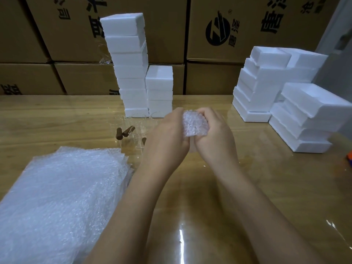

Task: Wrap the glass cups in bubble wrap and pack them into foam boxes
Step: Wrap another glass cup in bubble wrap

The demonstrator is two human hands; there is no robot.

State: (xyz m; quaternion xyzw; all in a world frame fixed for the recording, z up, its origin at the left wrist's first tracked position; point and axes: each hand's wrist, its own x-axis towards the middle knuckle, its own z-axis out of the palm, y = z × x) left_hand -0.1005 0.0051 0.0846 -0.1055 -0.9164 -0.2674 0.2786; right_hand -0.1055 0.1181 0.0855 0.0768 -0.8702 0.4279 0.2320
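A bundle of bubble wrap (194,125) sits between both hands above the middle of the table; whatever it holds is hidden by the wrap. My left hand (167,138) grips its left side with curled fingers. My right hand (215,136) curls round its right side. A flat stack of bubble wrap sheets (61,197) lies at the near left. Clear glass cups (133,130) with brown handles (123,132) stand behind my left hand. White foam boxes rise in a tall stack (129,69) at the back centre and in lower stacks (270,86) at the right.
The wooden table (209,197) is glossy under a clear film. Brown cardboard cartons (238,35) form a wall along the far edge. A small orange and blue object (349,159) shows at the right edge.
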